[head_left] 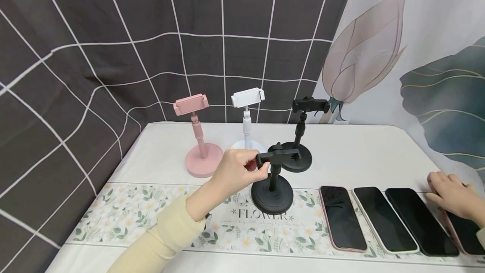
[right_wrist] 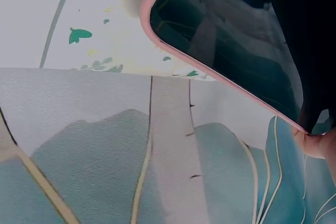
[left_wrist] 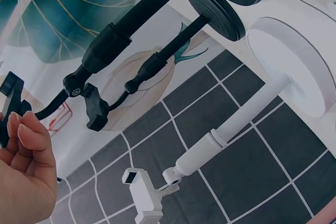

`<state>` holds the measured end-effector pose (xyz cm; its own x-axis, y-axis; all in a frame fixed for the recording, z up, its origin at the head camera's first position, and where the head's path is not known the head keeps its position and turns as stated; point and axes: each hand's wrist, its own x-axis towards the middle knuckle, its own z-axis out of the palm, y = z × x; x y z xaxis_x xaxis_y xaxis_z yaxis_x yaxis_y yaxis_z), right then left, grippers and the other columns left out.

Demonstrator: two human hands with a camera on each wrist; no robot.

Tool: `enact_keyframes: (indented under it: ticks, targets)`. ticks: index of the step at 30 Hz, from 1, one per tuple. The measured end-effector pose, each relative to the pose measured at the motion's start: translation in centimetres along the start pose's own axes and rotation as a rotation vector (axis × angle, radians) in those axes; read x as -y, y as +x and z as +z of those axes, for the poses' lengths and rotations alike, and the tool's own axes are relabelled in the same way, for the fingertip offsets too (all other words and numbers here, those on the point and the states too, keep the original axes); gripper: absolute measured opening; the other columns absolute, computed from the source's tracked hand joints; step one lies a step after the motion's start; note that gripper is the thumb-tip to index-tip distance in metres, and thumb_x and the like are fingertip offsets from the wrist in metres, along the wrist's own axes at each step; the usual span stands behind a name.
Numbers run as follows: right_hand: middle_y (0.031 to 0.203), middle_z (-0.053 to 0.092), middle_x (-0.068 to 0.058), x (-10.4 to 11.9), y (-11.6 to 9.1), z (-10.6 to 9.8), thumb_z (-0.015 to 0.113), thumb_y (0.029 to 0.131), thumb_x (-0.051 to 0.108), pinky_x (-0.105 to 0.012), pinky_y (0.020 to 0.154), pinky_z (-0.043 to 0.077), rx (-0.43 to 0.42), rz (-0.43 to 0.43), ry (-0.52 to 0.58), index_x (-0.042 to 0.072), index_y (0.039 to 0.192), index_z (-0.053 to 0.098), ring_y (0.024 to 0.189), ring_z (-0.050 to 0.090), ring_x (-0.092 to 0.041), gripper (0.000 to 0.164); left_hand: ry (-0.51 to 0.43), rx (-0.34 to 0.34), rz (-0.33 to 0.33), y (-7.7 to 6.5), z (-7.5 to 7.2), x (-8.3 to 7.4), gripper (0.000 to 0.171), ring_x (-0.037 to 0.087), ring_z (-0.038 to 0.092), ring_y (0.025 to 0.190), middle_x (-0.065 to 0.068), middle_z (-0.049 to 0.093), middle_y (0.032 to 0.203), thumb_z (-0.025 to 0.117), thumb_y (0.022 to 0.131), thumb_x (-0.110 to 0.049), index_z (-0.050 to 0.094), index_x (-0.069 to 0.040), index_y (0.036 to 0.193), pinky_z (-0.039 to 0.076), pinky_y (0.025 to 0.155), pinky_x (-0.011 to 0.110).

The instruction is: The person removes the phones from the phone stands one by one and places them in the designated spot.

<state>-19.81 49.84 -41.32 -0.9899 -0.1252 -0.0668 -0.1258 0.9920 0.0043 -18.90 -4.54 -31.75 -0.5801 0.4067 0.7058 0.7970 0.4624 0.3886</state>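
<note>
My left hand [head_left: 242, 166] pinches the clamp end of a black phone stand [head_left: 272, 194], whose round base is over the flower-printed strip. In the left wrist view, the curled fingers [left_wrist: 34, 140] meet at that clamp beside the stand's thin neck. Over at the right, my right hand [head_left: 456, 193] lies across the upper end of a pink-edged phone [head_left: 467, 233]. A fingertip [right_wrist: 314, 144] meets this phone's long edge in the right wrist view; the rest of the hand is mostly out of that picture.
Behind stand a pink phone stand [head_left: 203, 159], a white phone stand [head_left: 247, 125] and another black phone stand [head_left: 299, 157]. Left of the right hand lie a pink-edged phone [head_left: 343, 218], a white-edged phone [head_left: 385, 219] and a black phone [head_left: 421, 221]. Curtains back the white table [head_left: 352, 151].
</note>
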Motion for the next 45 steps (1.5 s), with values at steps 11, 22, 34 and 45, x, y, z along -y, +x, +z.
enact_keyframes:
  ticks: [11, 22, 34, 45]
  targets:
    - [0.075, 0.044, -0.016, -0.5, -0.2, -0.6, 0.061, 0.074, 0.02, -0.063, 0.053, 0.038, 0.0, -0.052, 0.002, 0.0, 0.091, 0.037, 0.072, 0.042, -0.038, 0.035, -0.024, -0.031, 0.003, -0.2, 0.2, 0.2, 0.028, 0.005, 0.033, 0.045, -0.002, 0.039, 0.045, 0.06, 0.071, -0.013, 0.041, -0.012, 0.05, 0.027, 0.04, 0.017]
    - [0.082, 0.048, -0.028, -0.7, -0.7, 0.7, 0.069, 0.072, 0.026, -0.06, 0.06, 0.039, -0.132, -0.081, 0.055, -0.004, 0.089, 0.044, 0.076, 0.044, -0.045, 0.042, -0.04, -0.039, 0.01, -0.2, 0.5, 0.1, 0.029, 0.004, 0.033, 0.045, -0.001, 0.039, 0.045, 0.06, 0.071, -0.011, 0.04, -0.011, 0.051, 0.026, 0.04, 0.016]
    - [0.082, 0.05, -0.032, -0.6, -0.6, 1.7, 0.071, 0.068, 0.014, -0.06, 0.059, 0.039, -0.134, -0.13, 0.094, -0.005, 0.089, 0.048, 0.078, 0.046, -0.047, 0.037, 0.017, -0.083, 0.016, -0.5, 1.0, -0.4, 0.03, 0.005, 0.033, 0.046, -0.001, 0.04, 0.045, 0.059, 0.075, -0.01, 0.04, -0.01, 0.053, 0.027, 0.039, 0.015]
    - [0.086, 0.046, -0.032, -0.1, -0.1, 2.2, 0.062, 0.072, 0.0, -0.061, 0.066, 0.039, -0.069, -0.118, 0.185, -0.009, 0.09, 0.044, 0.083, 0.042, -0.046, 0.027, -0.003, -0.085, -0.02, -0.7, 1.1, -0.5, 0.027, 0.005, 0.038, 0.048, 0.0, 0.044, 0.048, 0.058, 0.078, -0.013, 0.042, -0.01, 0.056, 0.033, 0.04, 0.015]
